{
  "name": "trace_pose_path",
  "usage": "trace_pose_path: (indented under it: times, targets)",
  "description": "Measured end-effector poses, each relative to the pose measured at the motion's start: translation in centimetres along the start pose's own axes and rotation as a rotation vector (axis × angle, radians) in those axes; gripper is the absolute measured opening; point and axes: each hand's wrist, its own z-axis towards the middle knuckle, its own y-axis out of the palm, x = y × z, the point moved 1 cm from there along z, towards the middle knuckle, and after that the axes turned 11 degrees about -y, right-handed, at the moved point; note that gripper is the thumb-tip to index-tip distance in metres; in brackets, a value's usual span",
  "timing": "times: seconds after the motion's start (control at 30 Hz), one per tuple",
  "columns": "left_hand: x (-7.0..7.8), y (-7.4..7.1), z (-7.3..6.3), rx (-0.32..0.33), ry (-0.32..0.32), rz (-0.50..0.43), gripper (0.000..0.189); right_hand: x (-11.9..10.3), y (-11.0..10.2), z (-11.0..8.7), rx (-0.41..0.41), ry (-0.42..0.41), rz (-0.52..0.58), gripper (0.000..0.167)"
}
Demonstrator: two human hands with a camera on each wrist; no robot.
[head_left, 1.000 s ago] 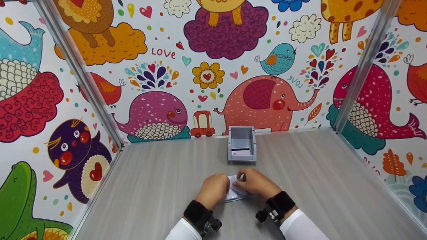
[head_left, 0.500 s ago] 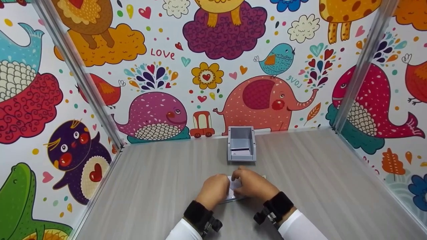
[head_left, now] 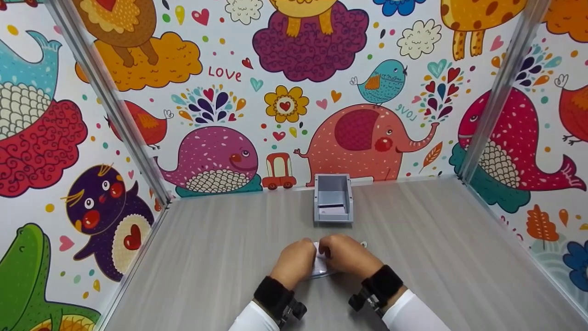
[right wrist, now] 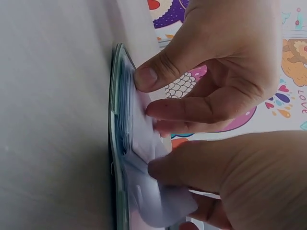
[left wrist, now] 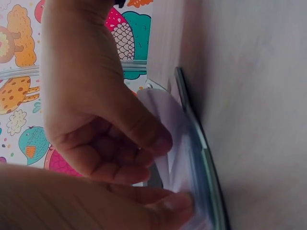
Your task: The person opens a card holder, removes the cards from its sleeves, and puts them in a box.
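Observation:
A card holder (head_left: 320,266) lies open on the table between the hands, with a dark green cover and a stack of clear plastic sleeves (right wrist: 128,105). My left hand (head_left: 295,263) grips its left side. In the right wrist view that hand's thumb (right wrist: 146,78) lies on the stack's edge, with the index finger beside it. My right hand (head_left: 353,255) pinches a bent translucent sleeve (right wrist: 156,206), thumb on one side and fingers behind. In the left wrist view the same sleeve curves up under the right thumb. The right hand covers much of the holder's right side in the head view.
Behind the hands stands a grey bin (head_left: 316,197) with a few flat cards (head_left: 331,210) at its front. The grey wood-patterned table (head_left: 229,230) is bounded by walls printed with cartoon animals and by metal posts (head_left: 138,147).
My right hand has shifted slightly left, and its fingers have curled down over the sleeves. A bit of the holder now shows beyond that hand. The left hand has hardly moved.

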Motion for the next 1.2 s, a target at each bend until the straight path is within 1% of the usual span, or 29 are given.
trace_pose_path:
  times: [0.07, 0.17, 0.23, 0.3, 0.37, 0.43, 0.5, 0.53, 0.57, 0.6, 0.67, 0.73, 0.77, 0.8, 0.83, 0.97, 1.1, 1.2]
  targets:
    - [0.9, -1.6, -0.6, 0.008, 0.002, 0.030, 0.011, 0.0, -0.1, 0.0, 0.002, 0.017, -0.014, 0.022]
    - [0.9, -1.7, -0.6, 0.002, -0.013, 0.010, 0.012, 0.1, -0.2, 0.0, 0.009, 0.057, -0.026, 0.020]
    - [0.8, -1.6, -0.6, -0.003, -0.025, -0.005, 0.012, 0.2, -0.3, 0.0, 0.016, 0.088, -0.027, 0.020]
    - [-0.2, 0.4, 0.1, -0.008, -0.042, -0.024, 0.013, 0.4, -0.4, 0.1, 0.027, 0.117, -0.019, 0.022]
    - [-0.1, 0.0, 0.0, -0.003, -0.036, -0.014, 0.013, 0.6, -0.5, 0.1, 0.036, 0.147, -0.012, 0.025]
    - [0.0, -0.1, -0.1, 0.029, -0.016, 0.002, 0.013, 0.7, -0.7, 0.1, 0.047, 0.172, -0.017, 0.026]
    - [0.8, -1.6, -0.5, 0.018, -0.013, 0.004, 0.014, 0.9, -0.8, 0.1, 0.055, 0.195, -0.028, 0.025]
    - [1.0, -2.2, -0.8, 0.034, 0.000, -0.004, 0.016, 0.9, -0.9, 0.1, 0.055, 0.210, -0.035, 0.024]
    - [1.6, -3.3, -1.0, 0.029, -0.001, -0.004, 0.016, 1.0, -0.9, 0.1, 0.051, 0.227, -0.041, 0.023]
    - [2.3, -4.8, -1.4, 0.017, -0.006, -0.004, 0.017, 1.1, -1.0, 0.0, 0.046, 0.242, -0.045, 0.022]
    - [3.6, -7.7, -2.2, -0.021, -0.020, -0.010, 0.019, 1.2, -1.0, -0.2, 0.055, 0.243, -0.065, 0.019]
    - [4.4, -9.4, -2.7, -0.023, -0.021, -0.010, 0.021, 1.4, -1.0, -0.4, 0.061, 0.247, -0.075, 0.017]
    - [4.8, -10.3, -2.9, -0.048, -0.035, -0.002, 0.021, 1.5, -1.0, -0.5, 0.061, 0.253, -0.076, 0.016]
    - [4.9, -10.5, -3.0, -0.049, -0.036, -0.002, 0.022, 1.6, -0.9, -0.6, 0.063, 0.257, -0.077, 0.015]
    - [4.9, -10.4, -3.0, -0.048, -0.033, -0.003, 0.023, 1.7, -0.9, -0.6, 0.065, 0.258, -0.079, 0.015]
    - [4.9, -10.4, -3.0, -0.053, -0.035, -0.008, 0.023, 2.2, -0.9, -0.7, 0.026, 0.321, -0.056, 0.017]
    - [5.1, -10.6, -3.1, -0.050, -0.041, -0.002, 0.022, 2.5, -0.8, -0.8, -0.006, 0.355, -0.041, 0.018]
    - [5.1, -10.5, -3.0, -0.059, -0.050, 0.001, 0.020, 2.5, -0.8, -0.8, -0.023, 0.376, -0.033, 0.017]
